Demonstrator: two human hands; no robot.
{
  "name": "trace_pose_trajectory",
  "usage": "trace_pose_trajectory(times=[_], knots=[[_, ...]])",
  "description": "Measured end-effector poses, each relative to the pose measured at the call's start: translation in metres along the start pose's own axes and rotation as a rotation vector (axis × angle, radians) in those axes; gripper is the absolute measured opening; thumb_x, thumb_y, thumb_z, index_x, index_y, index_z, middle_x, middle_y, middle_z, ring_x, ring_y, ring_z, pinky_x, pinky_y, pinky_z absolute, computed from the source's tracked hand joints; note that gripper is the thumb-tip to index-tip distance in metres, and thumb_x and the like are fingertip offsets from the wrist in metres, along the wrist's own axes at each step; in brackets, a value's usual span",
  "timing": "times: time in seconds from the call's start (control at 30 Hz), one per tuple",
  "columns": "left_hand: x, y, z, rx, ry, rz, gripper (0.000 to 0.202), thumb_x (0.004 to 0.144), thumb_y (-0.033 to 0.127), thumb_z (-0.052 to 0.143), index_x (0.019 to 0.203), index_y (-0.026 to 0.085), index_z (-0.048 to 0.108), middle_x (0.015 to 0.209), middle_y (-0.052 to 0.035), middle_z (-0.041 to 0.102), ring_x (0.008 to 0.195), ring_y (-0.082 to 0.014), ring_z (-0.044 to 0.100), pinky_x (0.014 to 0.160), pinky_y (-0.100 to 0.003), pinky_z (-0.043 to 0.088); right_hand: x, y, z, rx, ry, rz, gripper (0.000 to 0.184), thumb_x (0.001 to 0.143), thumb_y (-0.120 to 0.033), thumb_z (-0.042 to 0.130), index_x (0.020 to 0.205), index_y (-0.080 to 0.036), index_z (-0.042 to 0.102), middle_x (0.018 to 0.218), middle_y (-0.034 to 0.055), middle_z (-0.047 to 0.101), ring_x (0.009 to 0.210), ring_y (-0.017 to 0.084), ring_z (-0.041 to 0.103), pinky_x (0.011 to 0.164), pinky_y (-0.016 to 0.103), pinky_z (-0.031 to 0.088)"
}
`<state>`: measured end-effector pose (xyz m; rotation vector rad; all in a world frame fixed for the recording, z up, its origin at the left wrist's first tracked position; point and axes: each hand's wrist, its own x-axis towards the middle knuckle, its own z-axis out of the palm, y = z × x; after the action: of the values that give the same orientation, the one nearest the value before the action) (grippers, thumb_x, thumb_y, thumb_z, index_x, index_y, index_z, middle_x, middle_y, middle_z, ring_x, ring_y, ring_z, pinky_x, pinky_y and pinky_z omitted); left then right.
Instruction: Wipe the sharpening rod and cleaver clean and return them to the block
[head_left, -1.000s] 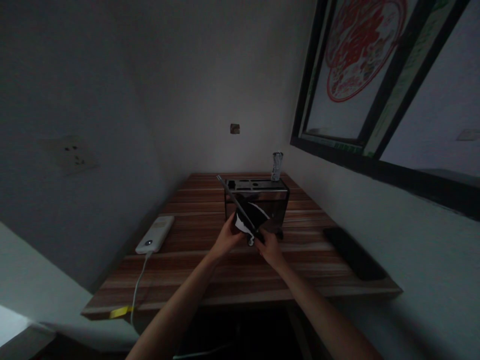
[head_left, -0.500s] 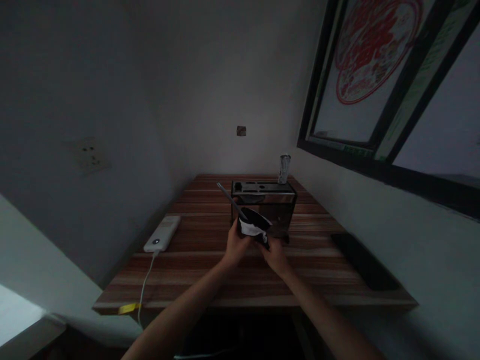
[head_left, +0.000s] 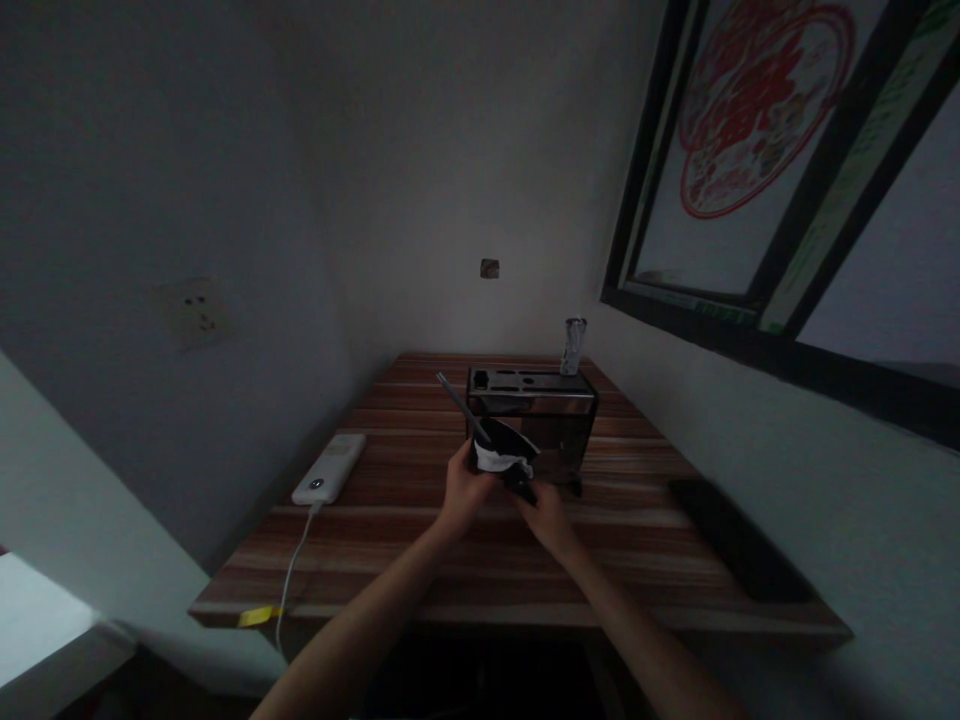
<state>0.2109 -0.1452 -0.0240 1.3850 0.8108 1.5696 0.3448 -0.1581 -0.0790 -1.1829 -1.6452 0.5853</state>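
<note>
Over the middle of a striped wooden table (head_left: 420,560), my left hand (head_left: 463,488) is closed on a black and white cloth (head_left: 504,451) wrapped round a knife blade (head_left: 459,402). The thin blade sticks up and to the left out of the cloth. My right hand (head_left: 546,510) is closed on the dark knife handle just below the cloth. Right behind both hands stands a shiny metal knife holder (head_left: 536,412) with slots in its top. The room is dim.
A white power bank (head_left: 330,468) with a cable lies at the table's left. A black flat object (head_left: 731,535) lies at the right by the wall. A small silver container (head_left: 574,345) stands at the back. A framed window is on the right wall, a socket (head_left: 193,310) on the left wall.
The cloth has bunched up lower on the blade and both hands have drawn closer together. The camera view has shifted slightly, so the table sits more to the right.
</note>
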Motion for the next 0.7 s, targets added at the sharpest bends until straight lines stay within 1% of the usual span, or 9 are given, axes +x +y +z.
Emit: trace_pose_trajectory(times=[0.07,0.1,0.2,0.3,0.43,0.53,0.6,0.7], knots=[[0.004,0.004,-0.003,-0.013,0.027,-0.015,0.028,0.053,0.013,0.064,0.081,0.012,0.061,0.074,-0.0010,0.066,0.067,-0.0136,0.058,0.063,-0.021,0.045,0.001,0.002,-0.001,-0.035,0.019,-0.045,0.021,0.074,-0.032,0.056,0.082,-0.015,0.065,0.079,0.0070,0.069,0.074,0.023,0.063,0.065,0.030,0.047],[0.007,0.006,-0.005,-0.022,0.050,-0.019,0.027,0.053,0.013,0.064,0.080,0.012,0.062,0.074,-0.0011,0.066,0.067,-0.0135,0.058,0.063,-0.022,0.045,0.001,0.004,-0.002,-0.050,0.015,-0.043,0.022,0.074,-0.032,0.055,0.084,-0.015,0.065,0.082,0.0078,0.069,0.077,0.024,0.063,0.067,0.031,0.047],[0.016,0.010,-0.010,-0.056,0.144,-0.006,0.024,0.054,0.015,0.064,0.078,0.011,0.063,0.072,-0.0017,0.065,0.066,-0.0134,0.058,0.063,-0.022,0.045,0.001,0.006,-0.001,-0.074,0.002,-0.014,0.024,0.075,-0.034,0.055,0.084,-0.014,0.065,0.083,0.0090,0.069,0.077,0.025,0.063,0.069,0.033,0.047],[0.026,0.016,-0.017,-0.122,0.235,0.041,0.025,0.054,0.016,0.067,0.078,0.012,0.063,0.072,-0.0015,0.065,0.065,-0.0124,0.058,0.063,-0.021,0.045,0.001,0.006,0.001,-0.058,-0.001,-0.014,0.026,0.075,-0.038,0.056,0.083,-0.015,0.065,0.082,0.0086,0.069,0.077,0.024,0.063,0.070,0.033,0.047],[0.043,0.026,-0.027,-0.221,0.309,0.104,0.024,0.055,0.019,0.069,0.077,0.012,0.064,0.071,-0.0019,0.065,0.064,-0.0115,0.059,0.063,-0.021,0.045,0.001,0.005,0.003,-0.041,-0.013,-0.001,0.029,0.074,-0.041,0.056,0.082,-0.016,0.067,0.082,0.0086,0.069,0.076,0.024,0.064,0.070,0.033,0.048],[0.057,0.032,-0.034,-0.318,0.377,0.125,0.026,0.055,0.024,0.070,0.078,0.012,0.064,0.074,-0.0021,0.066,0.066,-0.0116,0.060,0.064,-0.022,0.045,0.001,0.006,0.003,-0.027,-0.022,0.001,0.030,0.074,-0.042,0.056,0.083,-0.016,0.067,0.082,0.0086,0.069,0.076,0.024,0.064,0.070,0.033,0.048],[0.064,0.035,-0.037,-0.387,0.408,0.122,0.028,0.054,0.025,0.071,0.079,0.014,0.064,0.075,-0.0012,0.066,0.067,-0.0116,0.061,0.064,-0.022,0.045,0.001,0.006,0.004,-0.019,-0.026,-0.007,0.030,0.075,-0.043,0.055,0.082,-0.016,0.067,0.082,0.0084,0.069,0.077,0.024,0.064,0.070,0.033,0.047],[0.069,0.036,-0.039,-0.447,0.414,0.116,0.029,0.055,0.026,0.071,0.081,0.014,0.063,0.075,-0.0005,0.066,0.068,-0.0117,0.061,0.063,-0.022,0.045,0.000,0.006,0.004,-0.021,-0.026,-0.013,0.030,0.075,-0.043,0.055,0.083,-0.016,0.066,0.082,0.0082,0.069,0.077,0.024,0.064,0.070,0.032,0.047]])
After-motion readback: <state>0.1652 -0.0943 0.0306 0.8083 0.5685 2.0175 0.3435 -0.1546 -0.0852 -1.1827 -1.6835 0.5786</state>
